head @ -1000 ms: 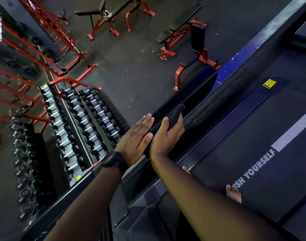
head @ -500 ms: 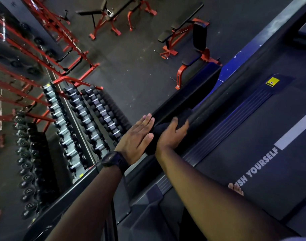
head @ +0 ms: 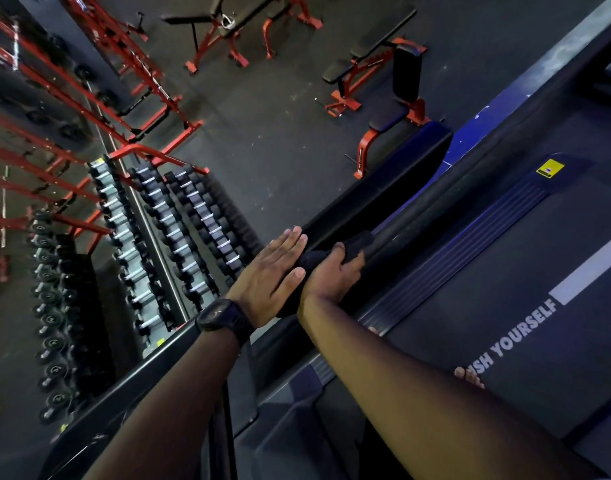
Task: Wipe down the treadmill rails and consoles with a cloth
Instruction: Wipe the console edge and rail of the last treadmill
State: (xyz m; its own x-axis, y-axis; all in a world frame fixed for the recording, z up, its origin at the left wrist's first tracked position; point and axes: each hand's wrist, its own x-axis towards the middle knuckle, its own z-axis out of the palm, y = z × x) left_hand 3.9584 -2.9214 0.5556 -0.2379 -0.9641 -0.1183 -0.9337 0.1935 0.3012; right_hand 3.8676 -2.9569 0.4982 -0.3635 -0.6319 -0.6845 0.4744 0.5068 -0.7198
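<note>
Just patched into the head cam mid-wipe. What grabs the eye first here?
Centre frame, the right hand grips a dark cloth on the black treadmill rail, with the left hand laid flat beside it. To the left, rows of dumbbells fill the floor below, and white YOURSELF lettering stands out on the belt at lower right.

Quick count: two hands, a left hand (head: 274,268) and a right hand (head: 332,275) — one dark cloth (head: 356,245), one wristwatch (head: 221,315), one yellow sticker (head: 550,169), three dumbbell rows (head: 179,223).

Head camera looks steeply down, close over the rail (head: 422,226), perhaps tilted.
</note>
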